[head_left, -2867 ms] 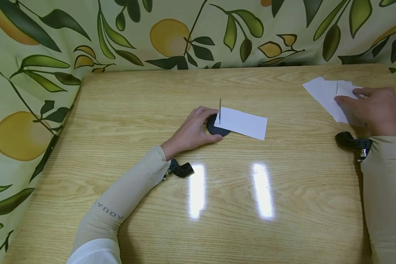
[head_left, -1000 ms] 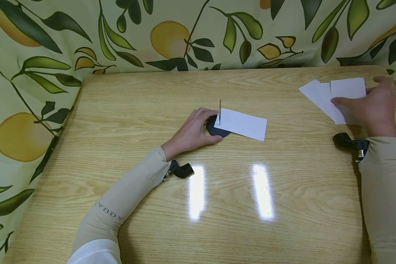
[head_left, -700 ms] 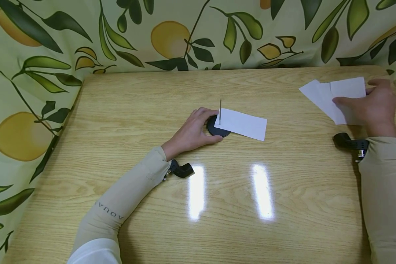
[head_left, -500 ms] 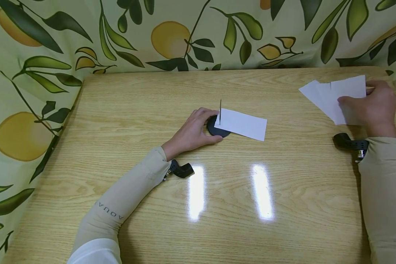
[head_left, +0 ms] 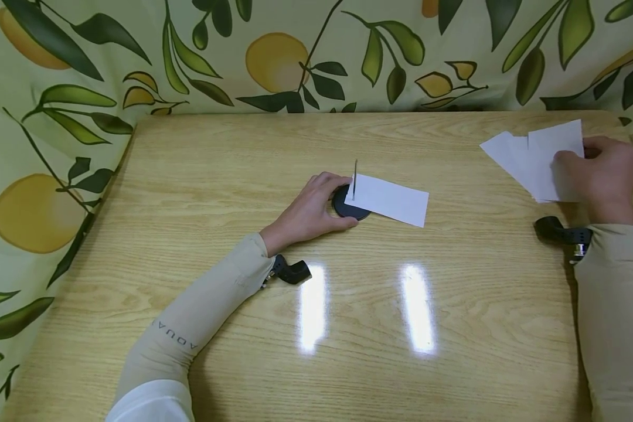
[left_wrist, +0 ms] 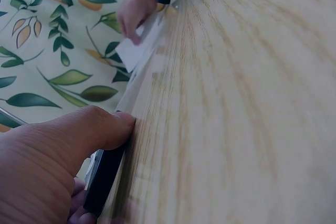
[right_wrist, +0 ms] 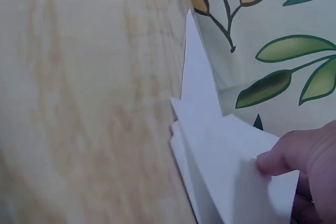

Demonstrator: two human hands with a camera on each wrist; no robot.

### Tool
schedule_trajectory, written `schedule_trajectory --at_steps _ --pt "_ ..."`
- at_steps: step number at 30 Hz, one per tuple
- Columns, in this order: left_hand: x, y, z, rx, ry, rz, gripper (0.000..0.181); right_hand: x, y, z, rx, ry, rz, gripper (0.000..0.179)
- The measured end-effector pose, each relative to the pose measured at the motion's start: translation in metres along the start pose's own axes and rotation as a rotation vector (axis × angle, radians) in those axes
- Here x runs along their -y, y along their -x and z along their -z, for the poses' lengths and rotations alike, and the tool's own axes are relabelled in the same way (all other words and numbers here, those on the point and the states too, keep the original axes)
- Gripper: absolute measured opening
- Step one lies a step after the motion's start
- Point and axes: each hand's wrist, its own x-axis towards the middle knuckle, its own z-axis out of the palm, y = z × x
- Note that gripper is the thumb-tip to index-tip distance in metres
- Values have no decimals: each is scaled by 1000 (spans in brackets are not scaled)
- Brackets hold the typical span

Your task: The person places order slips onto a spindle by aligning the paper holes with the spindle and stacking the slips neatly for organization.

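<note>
A paper spike stands mid-table, with a black round base (head_left: 344, 206) and a thin upright needle (head_left: 356, 170). One white paper slip (head_left: 395, 202) lies over the base with the needle through its left end. My left hand (head_left: 308, 211) grips the base from the left; in the left wrist view its thumb (left_wrist: 100, 127) presses the base's edge. At the far right, my right hand (head_left: 609, 176) pinches a white slip (head_left: 551, 143) by its right side, thumb on top. This slip is tilted up over several other fanned slips (head_left: 509, 155), partly hidden beneath it.
The wooden table (head_left: 216, 152) carries two bright light reflections near its middle. A patterned cloth (head_left: 190, 53) with fruit and leaves hangs behind and to the left. Black wrist cameras sit on both forearms, the left one (head_left: 292, 272) close over the table.
My right thumb has drawn back to the right, and the slip it pinches has tilted up from the fanned pile. The left hand and the spike have stayed in place.
</note>
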Motion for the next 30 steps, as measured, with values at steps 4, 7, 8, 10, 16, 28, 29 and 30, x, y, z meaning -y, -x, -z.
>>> schedule_trajectory --at_steps 4,7,8,10,16,28,29,30 --pt "-1 -1 1 -7 -5 -11 76 -2 2 1 -8 -80 -44 61" --pt "-1 -1 1 -7 -8 -13 76 -4 4 1 -15 -161 -81 60" --pt "-1 -2 1 -7 -7 -13 76 -4 4 1 -15 -192 -96 58" --pt "-1 -2 1 -9 -8 -14 76 -4 5 1 -21 -242 -108 53" --pt "1 -2 0 -9 -6 -14 75 -3 6 0 -17 -319 -115 40" --pt "1 -1 0 -3 -6 -11 76 4 8 2 -8 -364 -150 41" --pt "1 -1 0 -3 -6 -13 76 4 8 1 -10 -360 -154 41" --pt "1 -1 0 -3 -6 -14 76 5 8 1 -13 -355 -157 39"
